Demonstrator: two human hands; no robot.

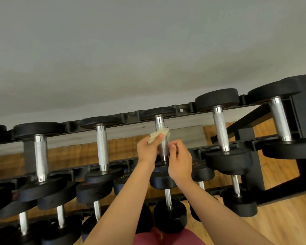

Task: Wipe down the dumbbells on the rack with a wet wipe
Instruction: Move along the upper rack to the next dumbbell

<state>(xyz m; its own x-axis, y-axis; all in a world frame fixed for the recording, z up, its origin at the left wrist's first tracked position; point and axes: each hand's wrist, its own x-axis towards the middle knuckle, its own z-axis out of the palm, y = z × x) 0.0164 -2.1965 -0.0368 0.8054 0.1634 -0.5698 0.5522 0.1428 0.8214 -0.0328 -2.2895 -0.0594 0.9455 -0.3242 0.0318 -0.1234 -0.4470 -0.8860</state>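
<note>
Both forearms are reaching up to the rack (187,110). Left grip (149,147) is pinching the wipe (157,135) against a dumbbell (162,138) handle; right grip (179,156) is pinching its trailing edge.

A gym or weights room: a black tiered rack (300,106) across the frame's middle holds rows of dumbbells (221,128), over wooden flooring (281,218) at lower right.
</note>
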